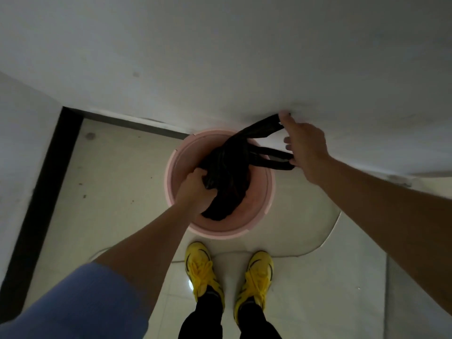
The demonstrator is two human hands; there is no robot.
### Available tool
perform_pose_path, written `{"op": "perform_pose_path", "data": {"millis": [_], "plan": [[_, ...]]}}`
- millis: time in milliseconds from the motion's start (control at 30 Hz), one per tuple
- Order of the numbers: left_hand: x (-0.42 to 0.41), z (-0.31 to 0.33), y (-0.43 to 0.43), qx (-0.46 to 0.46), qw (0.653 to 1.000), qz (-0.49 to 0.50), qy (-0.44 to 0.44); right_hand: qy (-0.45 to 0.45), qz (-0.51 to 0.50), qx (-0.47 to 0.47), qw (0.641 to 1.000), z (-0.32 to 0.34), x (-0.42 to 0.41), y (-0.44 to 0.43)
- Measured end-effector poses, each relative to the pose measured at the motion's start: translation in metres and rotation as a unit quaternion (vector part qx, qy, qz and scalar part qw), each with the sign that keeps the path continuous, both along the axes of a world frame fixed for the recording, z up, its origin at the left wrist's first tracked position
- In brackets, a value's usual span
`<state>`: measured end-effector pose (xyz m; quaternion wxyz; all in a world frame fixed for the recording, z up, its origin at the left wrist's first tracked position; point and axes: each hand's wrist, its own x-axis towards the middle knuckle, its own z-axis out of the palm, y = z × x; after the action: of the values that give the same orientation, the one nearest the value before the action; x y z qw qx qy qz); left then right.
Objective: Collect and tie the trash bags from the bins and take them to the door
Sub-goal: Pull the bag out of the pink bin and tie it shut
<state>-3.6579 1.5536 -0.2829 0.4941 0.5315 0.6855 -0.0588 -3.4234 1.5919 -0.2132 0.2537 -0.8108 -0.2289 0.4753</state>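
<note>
A round pink bin [181, 157] stands on the tiled floor against a white wall. A black trash bag [230, 177] sits inside it, bunched up above the rim. My left hand [195, 192] is shut on the bag's gathered left side, over the bin. My right hand [305, 150] is off to the right of the bin, close to the wall, and holds the bag's two black handle loops [269, 128] stretched out sideways. The bottom of the bag is hidden inside the bin.
The white wall [220, 57] runs right behind the bin. A dark baseboard [39, 196] edges the wall on the left. A thin white cable [327, 233] curves over the floor to the right of the bin. My yellow shoes [203, 270] stand just in front.
</note>
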Motion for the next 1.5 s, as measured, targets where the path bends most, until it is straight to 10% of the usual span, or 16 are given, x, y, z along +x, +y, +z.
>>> {"op": "perform_pose_path", "data": {"millis": [167, 333, 533, 833, 1500], "plan": [[0.028, -0.038, 0.017, -0.019, 0.991, 0.068, -0.111, -0.042, 0.078, -0.024, 0.996, -0.032, 0.011, 0.005], [0.039, -0.040, 0.004, -0.044, 0.995, -0.085, 0.006, 0.126, 0.021, -0.154, 0.980, -0.031, 0.026, -0.032], [0.011, -0.016, -0.013, 0.046, 0.999, 0.021, -0.002, 0.209, 0.056, -0.155, 0.964, -0.021, 0.027, -0.059], [-0.030, 0.061, -0.033, 0.034, 0.966, 0.245, -0.068, 0.051, -0.007, -0.066, 0.996, 0.052, 0.015, -0.029], [-0.097, 0.266, -0.184, 0.208, 0.921, 0.330, -0.011, -0.017, 0.105, 0.112, 0.988, 0.270, -0.075, -0.119]]}}
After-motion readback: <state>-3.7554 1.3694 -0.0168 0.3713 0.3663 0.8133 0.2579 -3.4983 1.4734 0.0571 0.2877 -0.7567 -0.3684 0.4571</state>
